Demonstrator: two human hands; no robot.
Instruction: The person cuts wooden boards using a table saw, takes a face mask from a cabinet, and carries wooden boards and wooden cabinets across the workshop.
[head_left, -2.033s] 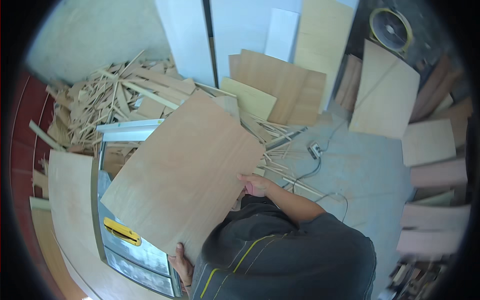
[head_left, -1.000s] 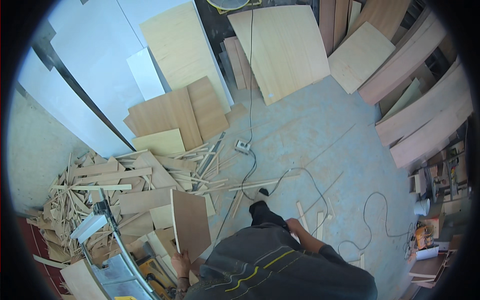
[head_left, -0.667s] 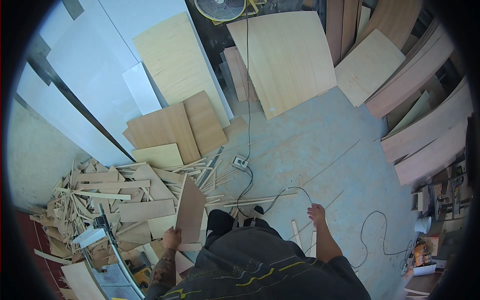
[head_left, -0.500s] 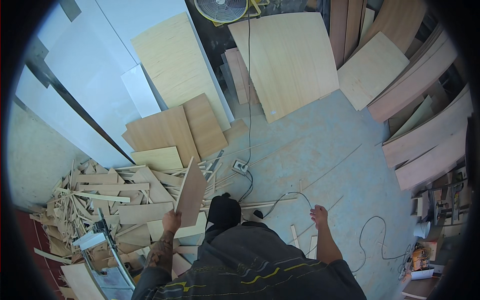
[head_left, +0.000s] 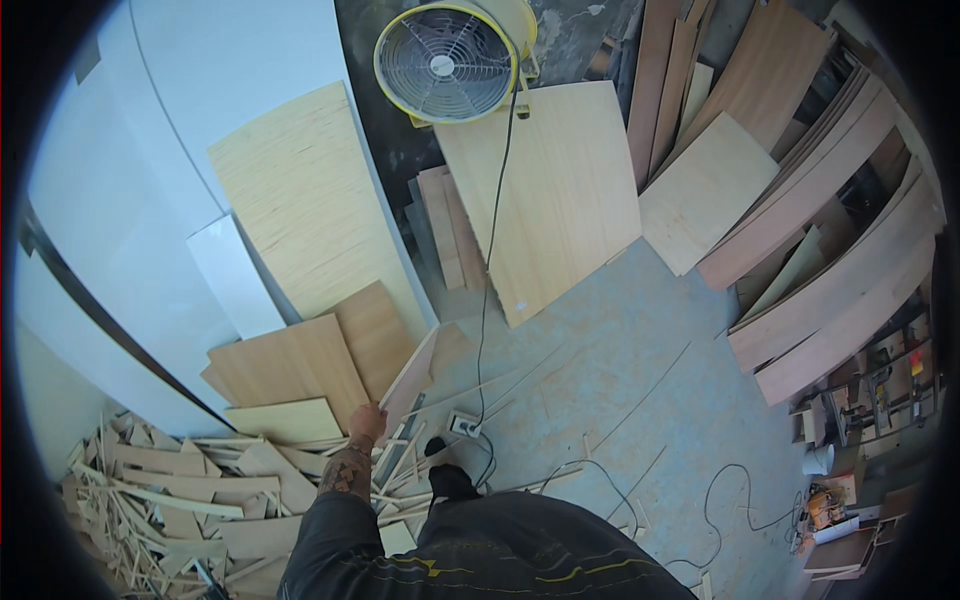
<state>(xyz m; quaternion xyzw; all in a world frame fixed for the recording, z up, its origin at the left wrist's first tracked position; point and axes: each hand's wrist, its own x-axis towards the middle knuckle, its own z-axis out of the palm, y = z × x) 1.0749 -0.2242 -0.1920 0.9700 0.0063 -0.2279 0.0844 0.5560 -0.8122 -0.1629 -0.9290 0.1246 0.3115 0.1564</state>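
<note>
My left hand is closed around the edge of a thin plywood board, stretched out ahead of me. The board is tilted and seen nearly edge-on, its far end rising over the gap beside the leaning panels. Just left of it, brown plywood sheets lean against a taller pale plywood panel. A short pale board stands low in front of them. My right hand is out of the picture.
A heap of wood offcuts fills the lower left. A cable runs from the yellow-rimmed fan to a socket box on the floor. More panels lean along the far wall and right side. Loose strips and cables lie on the floor.
My left hand has carried the board forward, toward the leaning panels, and turned it more edge-on. My right hand has dropped out of view. The whole view has shifted as I stepped forward.
</note>
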